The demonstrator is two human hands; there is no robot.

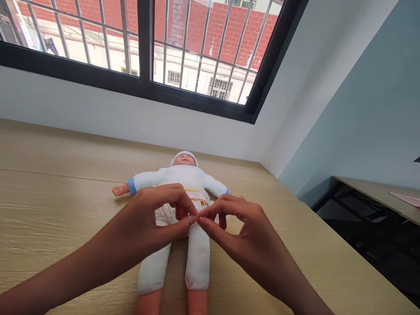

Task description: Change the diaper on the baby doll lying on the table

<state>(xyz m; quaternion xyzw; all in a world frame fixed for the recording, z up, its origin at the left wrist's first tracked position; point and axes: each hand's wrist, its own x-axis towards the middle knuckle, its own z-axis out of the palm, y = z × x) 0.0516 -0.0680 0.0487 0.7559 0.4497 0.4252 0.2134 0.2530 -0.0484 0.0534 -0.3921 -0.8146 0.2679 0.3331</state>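
In the head view, a baby doll with a padded white cloth body (183,174) lies on its back on the pale wood-grain table (65,214), its arms spread and its white rounded cap (183,153) toward the dark-framed window (146,48). The left hand (142,215) and the right hand (254,232) meet over its hips and upper thighs, each with thumb and index fingers pressed together, tip to tip with the other hand; whether they pinch anything small, I cannot tell. The doll looks light, its torso and white stuffed legs (198,267) likely soft and yielding, while the smooth reddish lower legs (197,302) seem firmer and perhaps slippery. A hold under the torso should suit it best, with the head supported; the blue cuffs (132,186) offer narrower grips. The thin whitish wrap with yellow lines (193,195) at its waist appears limp and easy to crease, best taken by an edge. No container can be made out; the wrap merely encloses the doll's middle.
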